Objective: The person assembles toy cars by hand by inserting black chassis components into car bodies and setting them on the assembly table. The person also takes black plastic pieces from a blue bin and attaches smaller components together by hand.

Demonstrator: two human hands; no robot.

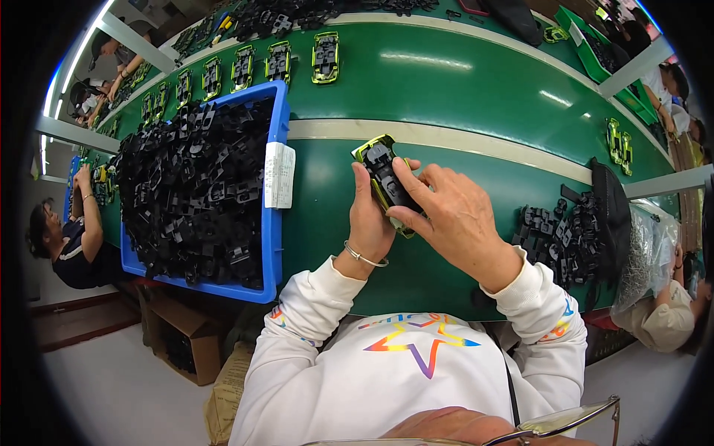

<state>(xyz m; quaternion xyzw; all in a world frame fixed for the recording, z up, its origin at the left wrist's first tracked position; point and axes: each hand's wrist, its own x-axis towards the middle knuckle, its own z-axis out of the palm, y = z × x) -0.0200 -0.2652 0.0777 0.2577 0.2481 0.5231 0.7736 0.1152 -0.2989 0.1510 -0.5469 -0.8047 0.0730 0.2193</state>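
A yellow-green toy car body (379, 160) with a black interior piece set in it is held above the green table, tilted, its open underside facing up. My left hand (370, 217) is closed around its left side, with the thumb along the edge. From the right, my right hand (457, 212) grips the same car body, its index finger and thumb pressing on the black piece. Fingers beneath the car are partly hidden. To the left of my hands is a blue bin (277, 253) heaped with black plastic parts (197, 193).
Several similar car bodies (325, 58) stand in a row on the green conveyor belt (446, 82) beyond a pale rail (446, 141). Loose black parts (558, 230) lie on the right, beside a black bag (608, 215) and a clear plastic bag (647, 256). Co-workers sit on both sides.
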